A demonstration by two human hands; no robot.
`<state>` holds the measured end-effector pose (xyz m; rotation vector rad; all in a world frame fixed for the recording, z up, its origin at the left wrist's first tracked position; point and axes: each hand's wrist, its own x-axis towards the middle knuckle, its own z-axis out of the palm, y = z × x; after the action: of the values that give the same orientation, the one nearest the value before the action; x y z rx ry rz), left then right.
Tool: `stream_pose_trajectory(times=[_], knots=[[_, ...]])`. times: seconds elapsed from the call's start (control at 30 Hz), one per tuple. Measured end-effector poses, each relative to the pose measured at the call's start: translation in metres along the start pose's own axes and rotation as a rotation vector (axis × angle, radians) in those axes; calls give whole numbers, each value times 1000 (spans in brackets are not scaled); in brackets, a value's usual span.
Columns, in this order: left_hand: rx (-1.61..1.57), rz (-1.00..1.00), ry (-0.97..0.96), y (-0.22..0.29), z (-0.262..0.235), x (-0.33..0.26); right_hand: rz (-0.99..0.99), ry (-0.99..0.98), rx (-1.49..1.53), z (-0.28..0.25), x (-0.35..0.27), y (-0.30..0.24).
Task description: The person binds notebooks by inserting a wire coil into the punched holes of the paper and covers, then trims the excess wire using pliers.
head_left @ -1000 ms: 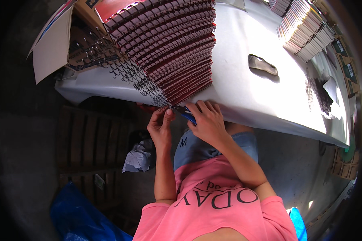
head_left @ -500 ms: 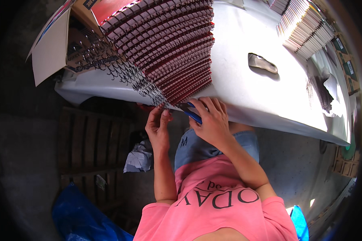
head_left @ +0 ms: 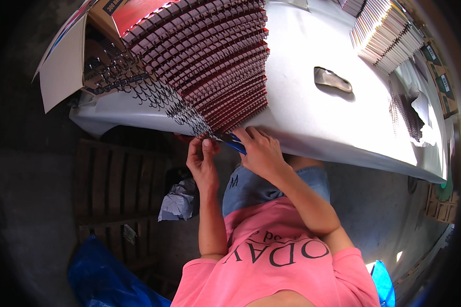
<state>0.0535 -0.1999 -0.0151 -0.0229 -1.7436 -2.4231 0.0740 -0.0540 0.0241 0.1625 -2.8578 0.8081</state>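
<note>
A tall stack of wire-bound notebooks with red edges stands on the table, its rows of wire loops facing me. Long loose ends of black binding wire stick out past the stack's left side. At the lowest corner my left hand is closed, thumb and forefinger pinching around an end of the wire. My right hand grips blue-handled pliers, whose dark jaws point left, close to the left fingertips. Whether the jaws are on the wire is too small to tell.
The white-covered table has an oval cutout. Farther right are more stacked notebooks and a dark bundle of wire. An open cardboard box stands at the left. Below lie wooden pallets and crumpled paper.
My right hand has moved left with the pliers, bringing their jaws nearer to my left fingertips. The pliers' handles look closer together. My left hand has barely moved.
</note>
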Motion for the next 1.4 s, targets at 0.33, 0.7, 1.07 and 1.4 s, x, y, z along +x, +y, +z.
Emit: stream_pose_trajectory(times=[0.33, 0.7, 1.07, 1.4], knots=[[-154, -186, 9, 19, 3, -1, -83, 256, -48, -19, -5, -3], [-55, -57, 22, 13, 7, -3, -72, 210, -167, -17, 0, -13], [-44, -43, 8, 10, 7, -2, -36, 171, 29, -11, 3, -6], [-691, -345, -32, 16, -9, 0, 3, 97, 12, -26, -3, 0]])
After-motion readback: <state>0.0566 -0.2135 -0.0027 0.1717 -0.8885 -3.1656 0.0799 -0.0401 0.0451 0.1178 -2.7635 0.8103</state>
